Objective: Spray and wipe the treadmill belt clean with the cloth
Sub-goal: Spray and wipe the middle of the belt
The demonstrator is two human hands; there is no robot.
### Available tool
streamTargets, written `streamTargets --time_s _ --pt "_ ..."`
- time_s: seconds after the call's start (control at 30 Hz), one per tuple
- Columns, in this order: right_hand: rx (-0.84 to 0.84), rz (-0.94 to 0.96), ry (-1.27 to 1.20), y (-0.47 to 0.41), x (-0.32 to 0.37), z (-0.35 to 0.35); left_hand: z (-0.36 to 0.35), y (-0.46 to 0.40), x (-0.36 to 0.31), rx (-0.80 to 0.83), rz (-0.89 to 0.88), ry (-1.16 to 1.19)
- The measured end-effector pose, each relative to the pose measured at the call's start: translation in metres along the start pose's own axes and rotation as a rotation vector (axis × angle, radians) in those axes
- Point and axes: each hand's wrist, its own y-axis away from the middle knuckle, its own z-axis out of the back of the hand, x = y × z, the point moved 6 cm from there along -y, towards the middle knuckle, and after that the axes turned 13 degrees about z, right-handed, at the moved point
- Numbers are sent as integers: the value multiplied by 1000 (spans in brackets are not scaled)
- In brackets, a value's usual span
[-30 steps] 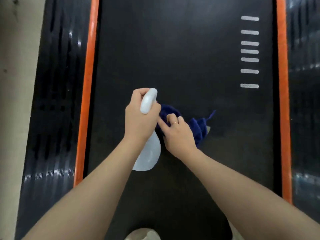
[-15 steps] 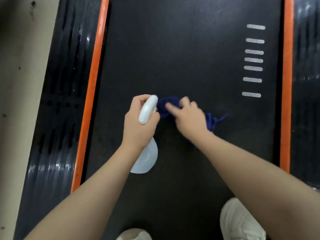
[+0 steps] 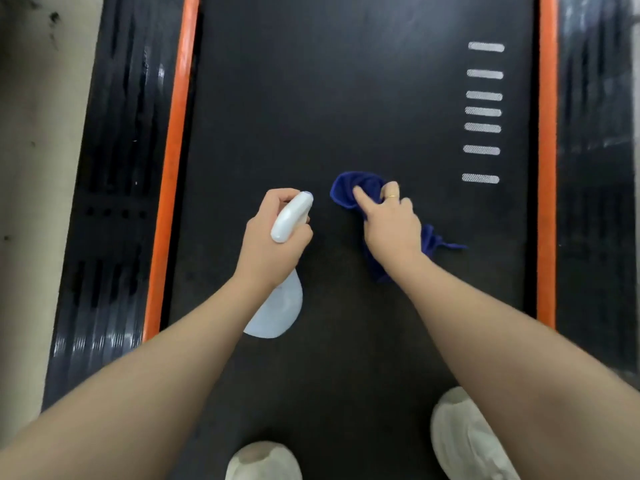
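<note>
- Belt (image 3: 346, 98) is seen from above, running 12 to 6, between two orange rails (image 3: 173, 161).
- Bottle (image 3: 282, 271) is gripped by the left hand (image 3: 273, 244): fingers are curled round the neck, index finger is hooked over the front of the spray head, nozzle is aimed toward 12.
- Whether the trigger is being squeezed cannot be told; no mist is seen.
- Cloth (image 3: 356, 192) is bunched on the belt just at 3 o'clock of the bottle, clamped under the right hand (image 3: 391, 226): fingers are curled into the fabric, index finger is stretched out along the top.
- A cloth tail is seen trailing out from under the hand toward 4 o'clock.
- White stripes (image 3: 483, 112) are printed on the belt at 1 o'clock of the cloth, well apart.
- Shoes (image 3: 467, 441) are planted on the belt at 6.
- Progress, as a judgement: wiping is under way mid-belt. No wet patch or dirt can be made out, so the cleaned share cannot be told. The stretch toward 12 and the rail-side strips are probably left.
</note>
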Motion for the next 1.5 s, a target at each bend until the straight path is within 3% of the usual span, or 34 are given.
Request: streamTargets --time_s 0.1,0.17,0.23,0.3,0.37,0.57,0.6,0.7,0.77,0.93,1.0,1.17,1.27,1.37,1.5 --pt "51 284 -33 62 31 -17 -7 4 -5 17 22 -61" --pt "232 460 25 74 30 -27 -18 6 -6 40 19 -130" --pt "188 362 14 39 8 -17 -27 5 -6 44 13 -193" --pt "37 98 -5 0 -22 1 -31 3 -5 26 5 -216" --pt "-1 -51 -10 -6 -34 9 -34 3 -4 11 16 -225" --pt "229 387 9 75 -20 -18 -43 18 -11 59 26 -325" --pt "164 351 15 57 -34 -9 -48 18 -12 77 22 -356" --pt "15 -31 15 -13 -90 24 -57 22 -10 80 31 -394" --pt "39 -106 58 -17 -102 31 -61 23 -13 76 28 -353" --pt "164 228 36 76 -74 -3 -72 25 -28 18 85 -229" --pt "112 279 39 61 -83 -1 -81 20 -31 -5 113 -181" --pt "-90 -22 -17 2 -104 15 -103 7 -39 31 123 -139" --pt "-181 130 -108 60 -102 2 -113 12 -42 29 126 -143" --pt "-178 307 -49 92 -115 -3 -123 15 -44 56 130 -181" --pt "-170 50 7 14 -156 25 -134 18 -44 94 105 -228"
